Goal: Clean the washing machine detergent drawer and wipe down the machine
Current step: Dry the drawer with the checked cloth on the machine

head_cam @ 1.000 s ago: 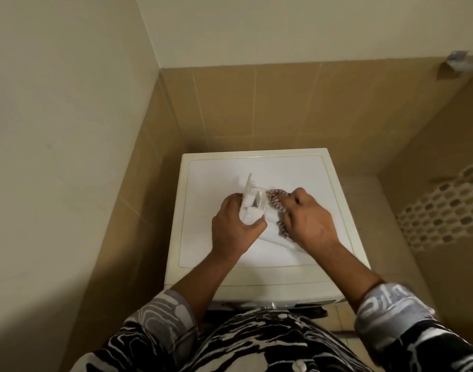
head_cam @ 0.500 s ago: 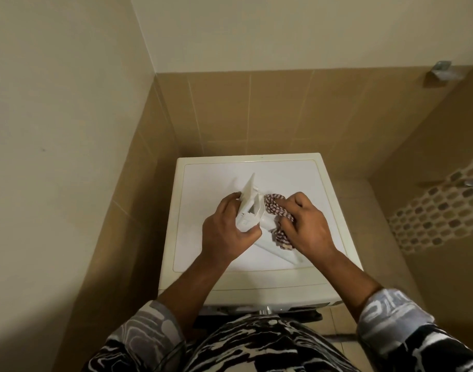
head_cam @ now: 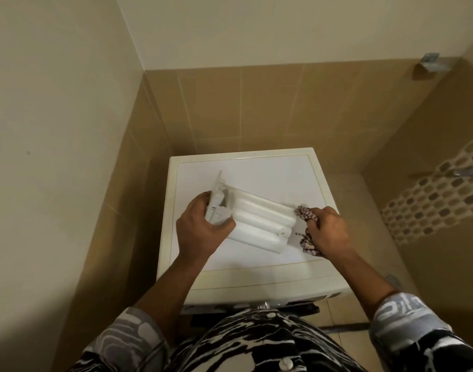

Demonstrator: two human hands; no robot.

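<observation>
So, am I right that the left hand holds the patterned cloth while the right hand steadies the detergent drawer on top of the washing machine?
Not quite: the hands are swapped. In the head view the left hand steadies the detergent drawer on top of the washing machine, while the right hand holds the patterned cloth.

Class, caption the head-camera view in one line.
Left hand steadies upturned detergent drawer on washing machine; right hand grips patterned cloth.
</observation>
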